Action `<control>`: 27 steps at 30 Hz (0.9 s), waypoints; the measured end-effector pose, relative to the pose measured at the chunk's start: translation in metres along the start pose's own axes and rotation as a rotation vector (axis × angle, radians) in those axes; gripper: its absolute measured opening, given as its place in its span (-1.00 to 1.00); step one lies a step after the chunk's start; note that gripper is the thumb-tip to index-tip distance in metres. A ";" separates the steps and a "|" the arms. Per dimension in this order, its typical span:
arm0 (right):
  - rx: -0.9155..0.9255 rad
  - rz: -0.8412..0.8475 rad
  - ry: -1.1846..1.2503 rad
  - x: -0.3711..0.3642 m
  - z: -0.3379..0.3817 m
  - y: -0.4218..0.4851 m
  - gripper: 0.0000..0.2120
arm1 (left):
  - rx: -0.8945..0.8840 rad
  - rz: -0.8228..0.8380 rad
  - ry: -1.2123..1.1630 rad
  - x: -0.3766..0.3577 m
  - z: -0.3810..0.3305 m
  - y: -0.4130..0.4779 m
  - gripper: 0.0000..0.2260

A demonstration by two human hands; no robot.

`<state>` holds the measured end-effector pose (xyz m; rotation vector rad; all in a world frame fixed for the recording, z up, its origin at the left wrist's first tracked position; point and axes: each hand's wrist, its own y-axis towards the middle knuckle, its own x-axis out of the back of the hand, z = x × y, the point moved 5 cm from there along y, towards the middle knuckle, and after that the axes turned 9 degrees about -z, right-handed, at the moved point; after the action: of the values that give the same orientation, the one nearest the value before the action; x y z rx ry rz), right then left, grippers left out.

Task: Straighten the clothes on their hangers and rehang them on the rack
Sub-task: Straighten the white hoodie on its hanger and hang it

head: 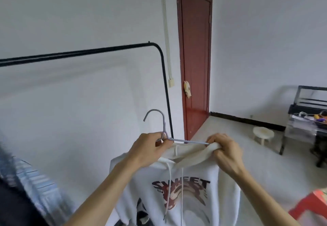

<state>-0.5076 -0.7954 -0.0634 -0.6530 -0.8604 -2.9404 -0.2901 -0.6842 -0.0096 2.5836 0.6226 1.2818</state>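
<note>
Lilac hanger [187,141] beside rack post [167,93]; hoodie [194,199] (white)

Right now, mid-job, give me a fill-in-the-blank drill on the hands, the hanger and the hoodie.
1. The left hand grips the lavender hanger just under its ____.
2. The right hand bunches fabric of the white hoodie, whose chest print reads ____.
3. The hanger is not yet hung on the black ____ at the upper left.

Missing words: hook; SWEET; rack.
</note>
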 end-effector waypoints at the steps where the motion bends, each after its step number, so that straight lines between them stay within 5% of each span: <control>1: -0.032 -0.027 0.025 0.005 -0.014 -0.004 -0.64 | 0.022 0.042 -0.069 -0.015 0.001 -0.009 -0.72; 7: -0.392 0.129 0.179 0.044 -0.103 -0.058 -0.65 | 0.131 0.249 -0.209 -0.115 0.004 -0.045 -0.61; 9: -0.444 0.252 0.012 0.054 -0.122 -0.066 -0.64 | 0.123 0.263 -0.193 -0.128 0.003 -0.049 -0.59; 11: -0.489 0.429 -0.244 0.057 -0.136 -0.074 -0.34 | 0.070 0.290 -0.125 -0.140 -0.001 -0.053 -0.57; 13: -0.538 0.532 -0.427 0.056 -0.144 -0.080 -0.25 | 0.016 0.311 -0.064 -0.148 -0.005 -0.057 -0.53; 17: -0.402 0.740 -0.719 0.042 -0.149 -0.091 -0.62 | -0.022 0.361 0.023 -0.162 -0.004 -0.072 -0.57; 19: -0.428 0.685 -0.650 0.031 -0.148 -0.101 -0.73 | -0.060 0.339 0.101 -0.163 -0.002 -0.076 -0.59; 24: -0.350 0.170 -0.128 0.021 -0.100 -0.120 -0.61 | -0.077 0.275 0.228 -0.152 0.013 -0.080 -0.61; 27: -0.255 0.114 0.144 0.001 -0.054 -0.124 -0.67 | -0.137 0.191 0.240 -0.148 0.017 -0.081 -0.70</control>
<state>-0.5450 -0.7176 -0.1675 -0.4705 -0.4258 -2.9726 -0.3787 -0.6783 -0.1540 2.4457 0.3168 1.6497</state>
